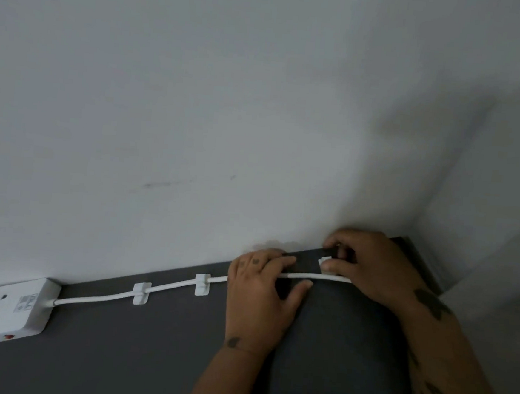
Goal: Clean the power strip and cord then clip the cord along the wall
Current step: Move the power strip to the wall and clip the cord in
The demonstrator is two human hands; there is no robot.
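A white power strip (4, 310) with red switches lies at the far left against the white wall. Its white cord (98, 298) runs right along the dark grey band at the wall's foot, through two white clips (141, 293) (202, 284). My left hand (260, 296) holds the cord between thumb and fingers just right of the second clip. My right hand (368, 267) pinches a third small white clip (325, 261) against the dark band just above the cord, close to the corner.
The white wall (196, 114) fills the upper view and meets a side wall (500, 215) at the right corner. A dark grey rounded surface (339, 352) lies below my hands, between my forearms.
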